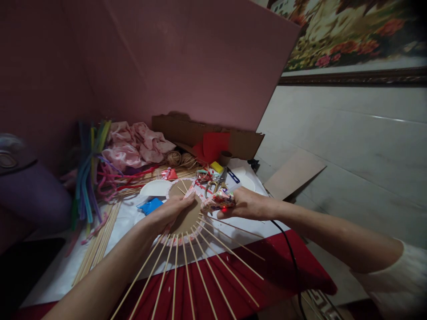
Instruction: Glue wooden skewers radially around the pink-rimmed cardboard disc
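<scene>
Two hands (174,209) (248,203) hold a disc (190,218) and glue gun (216,201)

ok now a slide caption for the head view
Left hand holds a cardboard disc with thin sticks fanning out; right hand grips a patterned tool.

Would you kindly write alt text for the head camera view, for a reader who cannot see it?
A person's left hand holds a cardboard disc with thin sticks fanning from its near edge, while the right hand holds a patterned tool, apparently a glue gun, beside it. Beyond lie scissors, twine and pink cloth.
</scene>
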Motion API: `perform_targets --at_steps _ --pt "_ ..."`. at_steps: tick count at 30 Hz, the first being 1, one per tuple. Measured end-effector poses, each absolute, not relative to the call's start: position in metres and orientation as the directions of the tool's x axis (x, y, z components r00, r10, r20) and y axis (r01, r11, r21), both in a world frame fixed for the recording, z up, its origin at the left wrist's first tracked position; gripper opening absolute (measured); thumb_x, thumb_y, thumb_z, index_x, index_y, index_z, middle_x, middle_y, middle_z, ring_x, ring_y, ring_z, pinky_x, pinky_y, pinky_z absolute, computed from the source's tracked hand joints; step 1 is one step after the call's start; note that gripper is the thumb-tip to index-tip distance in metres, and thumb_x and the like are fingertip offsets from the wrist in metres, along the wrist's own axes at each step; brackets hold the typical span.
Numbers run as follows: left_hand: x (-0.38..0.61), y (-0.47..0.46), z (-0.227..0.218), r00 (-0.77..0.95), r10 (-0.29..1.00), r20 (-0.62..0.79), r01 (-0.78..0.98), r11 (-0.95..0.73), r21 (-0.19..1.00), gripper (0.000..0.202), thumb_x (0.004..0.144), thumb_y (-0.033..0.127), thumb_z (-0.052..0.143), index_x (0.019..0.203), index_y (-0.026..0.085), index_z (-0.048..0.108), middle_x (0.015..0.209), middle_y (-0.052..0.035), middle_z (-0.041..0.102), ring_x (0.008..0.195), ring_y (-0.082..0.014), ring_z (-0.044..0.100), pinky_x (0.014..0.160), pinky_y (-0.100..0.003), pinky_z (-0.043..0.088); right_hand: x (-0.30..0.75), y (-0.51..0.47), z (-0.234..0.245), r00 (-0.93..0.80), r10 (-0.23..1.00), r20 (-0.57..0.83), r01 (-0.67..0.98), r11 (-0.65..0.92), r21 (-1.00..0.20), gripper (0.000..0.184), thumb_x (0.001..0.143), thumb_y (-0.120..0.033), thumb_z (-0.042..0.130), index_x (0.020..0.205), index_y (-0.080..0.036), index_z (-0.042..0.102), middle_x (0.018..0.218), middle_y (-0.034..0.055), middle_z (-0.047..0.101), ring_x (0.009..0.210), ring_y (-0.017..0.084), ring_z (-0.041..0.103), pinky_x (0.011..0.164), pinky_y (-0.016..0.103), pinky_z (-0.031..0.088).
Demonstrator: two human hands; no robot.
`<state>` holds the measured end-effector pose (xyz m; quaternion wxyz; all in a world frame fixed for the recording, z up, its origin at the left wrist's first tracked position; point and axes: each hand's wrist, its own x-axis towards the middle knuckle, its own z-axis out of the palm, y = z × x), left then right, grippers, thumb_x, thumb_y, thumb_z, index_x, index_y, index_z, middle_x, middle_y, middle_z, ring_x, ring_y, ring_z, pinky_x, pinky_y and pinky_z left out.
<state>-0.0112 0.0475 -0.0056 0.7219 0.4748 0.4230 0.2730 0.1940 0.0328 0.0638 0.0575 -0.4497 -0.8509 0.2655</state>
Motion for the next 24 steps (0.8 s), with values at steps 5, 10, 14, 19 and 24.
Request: perform_targets --at_steps 5,10,14,19,24 --pt "-0.011 0.047 -0.006 0.505 0.790 -0.349 -0.020 0.415 0.910 0.046 0.065 0.052 0.049 0.083 0.011 0.060 0.070 -0.0083 0.065 0.056 -0.0147 0.058 0.052 -0.024 0.041 0.194 0.033 0.064 -0.577 0.807 -0.127 0.731 0.440 -0.522 0.029 0.068 -0.043 0.054 0.073 -0.016 0.060 0.056 -0.0031 0.040 0.052 0.008 0.029 0.048 0.020 0.027" --pt "-0.011 0.048 -0.003 0.477 0.800 -0.364 0.015 0.407 0.913 0.047 0.063 0.055 0.049 0.078 0.012 0.061 0.067 -0.0080 0.065 0.055 -0.0154 0.058 0.050 -0.024 0.040 0.197 0.035 0.061 -0.549 0.824 -0.140 0.740 0.401 -0.540 0.029 0.067 -0.044 0.054 0.067 -0.015 0.057 0.054 -0.0036 0.036 0.051 0.008 0.027 0.046 0.020 0.025" --pt "-0.011 0.048 -0.005 0.487 0.797 -0.357 -0.003 0.410 0.912 0.045 0.064 0.054 0.049 0.079 0.013 0.061 0.067 -0.0073 0.065 0.056 -0.0158 0.057 0.052 -0.025 0.040 0.199 0.036 0.061 -0.552 0.827 -0.106 0.719 0.407 -0.563 0.028 0.068 -0.043 0.053 0.065 -0.015 0.055 0.055 -0.0038 0.034 0.051 0.008 0.028 0.046 0.020 0.025" --pt "-0.013 0.049 -0.010 0.544 0.770 -0.334 -0.048 0.426 0.904 0.042 0.065 0.053 0.048 0.078 0.014 0.059 0.072 -0.0077 0.065 0.060 -0.0171 0.058 0.054 -0.026 0.041 0.202 0.035 0.063 -0.494 0.866 -0.073 0.711 0.354 -0.607 0.029 0.067 -0.043 0.054 0.069 -0.015 0.058 0.056 -0.0029 0.042 0.052 0.009 0.033 0.047 0.021 0.028" --pt "-0.013 0.052 -0.012 0.487 0.796 -0.360 -0.047 0.435 0.899 0.041 0.063 0.052 0.052 0.077 0.014 0.059 0.066 -0.0067 0.064 0.055 -0.0154 0.057 0.051 -0.025 0.041 0.208 0.034 0.061 -0.442 0.893 -0.081 0.681 0.276 -0.678 0.035 0.065 -0.043 0.056 0.084 -0.014 0.060 0.064 0.0003 0.052 0.057 0.011 0.042 0.051 0.023 0.034"
